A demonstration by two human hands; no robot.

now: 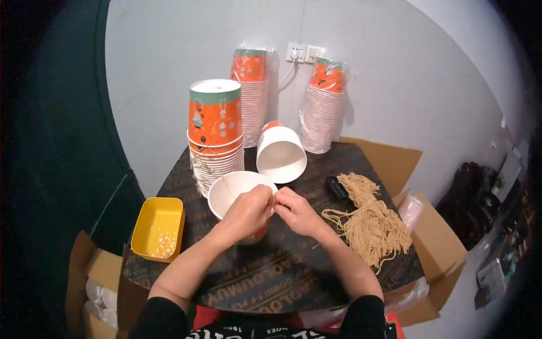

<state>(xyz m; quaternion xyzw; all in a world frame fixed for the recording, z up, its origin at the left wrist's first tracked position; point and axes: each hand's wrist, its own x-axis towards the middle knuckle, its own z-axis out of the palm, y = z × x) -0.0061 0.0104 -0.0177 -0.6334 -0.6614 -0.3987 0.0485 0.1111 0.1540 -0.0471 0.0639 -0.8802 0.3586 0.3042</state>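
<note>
A white-lined paper bucket (231, 189) stands upright in front of me, its mouth facing up. A thin tan string (228, 185) runs along its inner left wall. At the right side of the rim, my left hand (252, 208) and my right hand (296, 212) meet with fingertips pinched together. Whatever they pinch is too small and too covered to make out. Just behind, a second paper bucket (282, 155) lies on its side, mouth toward me. A tall stack of upside-down orange and green paper buckets (216, 121) stands left of it, with strings hanging along its rims.
A yellow bin (141, 226) with small pale pieces sits at the left. Bundled tan strings (378, 229) lie at the right beside a black object (336, 187). Two wrapped bucket stacks (252, 107) (323, 116) stand against the wall. Cardboard boxes (437, 237) flank the dark table (271, 271).
</note>
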